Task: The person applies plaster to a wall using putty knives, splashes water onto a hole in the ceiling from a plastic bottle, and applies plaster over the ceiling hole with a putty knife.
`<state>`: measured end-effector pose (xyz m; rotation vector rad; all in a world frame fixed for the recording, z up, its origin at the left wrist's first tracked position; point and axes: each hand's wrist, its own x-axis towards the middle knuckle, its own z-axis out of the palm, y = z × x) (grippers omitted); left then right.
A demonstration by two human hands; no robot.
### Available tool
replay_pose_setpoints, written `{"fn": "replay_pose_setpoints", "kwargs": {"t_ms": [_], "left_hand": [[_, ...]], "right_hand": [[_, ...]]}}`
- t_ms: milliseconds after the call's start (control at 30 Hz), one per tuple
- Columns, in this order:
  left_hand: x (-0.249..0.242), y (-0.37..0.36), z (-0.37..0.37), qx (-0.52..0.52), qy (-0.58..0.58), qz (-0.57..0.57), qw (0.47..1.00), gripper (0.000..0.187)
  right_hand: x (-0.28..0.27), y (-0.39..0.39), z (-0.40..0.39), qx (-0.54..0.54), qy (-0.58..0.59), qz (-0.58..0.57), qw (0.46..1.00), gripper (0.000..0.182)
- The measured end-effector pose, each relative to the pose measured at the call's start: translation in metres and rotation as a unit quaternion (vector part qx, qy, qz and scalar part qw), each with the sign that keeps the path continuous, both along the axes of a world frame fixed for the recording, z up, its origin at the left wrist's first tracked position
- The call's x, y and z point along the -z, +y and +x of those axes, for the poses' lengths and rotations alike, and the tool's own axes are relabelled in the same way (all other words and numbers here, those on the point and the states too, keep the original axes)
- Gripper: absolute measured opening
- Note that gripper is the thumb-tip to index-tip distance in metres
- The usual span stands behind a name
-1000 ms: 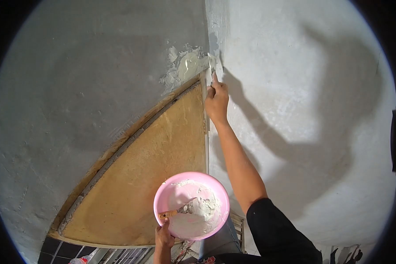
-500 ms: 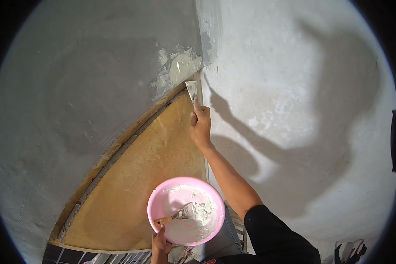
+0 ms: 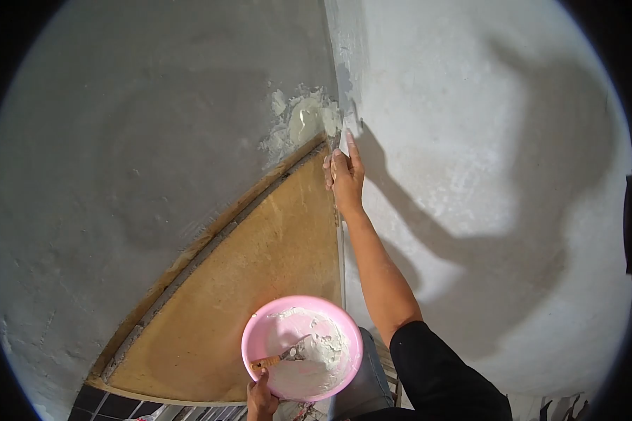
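Note:
My left hand (image 3: 262, 398) grips the rim of a pink basin (image 3: 248, 335) at the bottom centre, its thumb by the wooden handle of a putty knife (image 3: 268, 362) that lies in the basin. White paste (image 3: 330, 347) coats the basin's inside. My right hand (image 3: 347, 175) is closed round a scraper (image 3: 336, 140), seen nearly edge-on at the wall corner, with the index finger stretched along it. Just left of the scraper, a wet pale patch (image 3: 305, 121) marks the grey wall.
A yellow-brown curved panel (image 3: 260, 259) with a raised wooden edge (image 3: 211, 231) lies below the grey wall (image 3: 154, 140). The whitish wall (image 3: 435, 161) at the right carries my shadow. Dark tiles (image 3: 116, 407) show at the bottom left.
My right hand has moved up and to the right with the scraper, whose blade has turned from face-on to edge-on. The view has shifted slightly; the basin is still in my left hand.

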<state>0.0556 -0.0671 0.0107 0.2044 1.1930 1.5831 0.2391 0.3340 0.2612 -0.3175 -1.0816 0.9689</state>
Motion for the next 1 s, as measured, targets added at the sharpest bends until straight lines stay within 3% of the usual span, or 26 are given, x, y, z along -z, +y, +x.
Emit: {"fn": "replay_pose_setpoints", "kwargs": {"t_ms": [67,200,300,433,600,700,800,1000], "left_hand": [[0.003,0.001,-0.001,0.027,0.009,0.002,1.000,0.045],[0.010,-0.001,-0.007,0.022,0.006,0.002,1.000,0.045],[0.025,0.006,-0.016,0.043,-0.010,0.019,0.999,0.045],[0.024,0.008,-0.015,0.040,-0.021,0.014,0.999,0.045],[0.036,0.010,-0.022,0.050,-0.009,0.000,0.999,0.044],[0.028,0.010,-0.017,0.045,0.007,0.003,0.999,0.043],[0.016,0.010,-0.011,0.037,0.009,-0.008,0.999,0.043],[0.008,0.012,-0.006,0.015,0.007,0.001,1.000,0.039]], "right_hand": [[-0.006,0.010,-0.002,-0.031,-0.004,0.022,0.999,0.043],[-0.011,0.025,-0.020,0.013,-0.023,0.010,1.000,0.043],[0.000,0.044,-0.030,0.128,-0.042,0.047,0.990,0.043],[0.038,0.026,-0.036,0.260,-0.154,0.041,0.952,0.042],[0.041,-0.015,-0.008,0.186,-0.175,-0.048,0.966,0.040],[-0.001,-0.002,0.009,0.279,-0.174,-0.042,0.944,0.038],[-0.033,0.029,0.031,0.230,-0.191,-0.105,0.949,0.035],[-0.085,-0.001,0.064,0.106,-0.213,-0.186,0.953,0.041]]}}
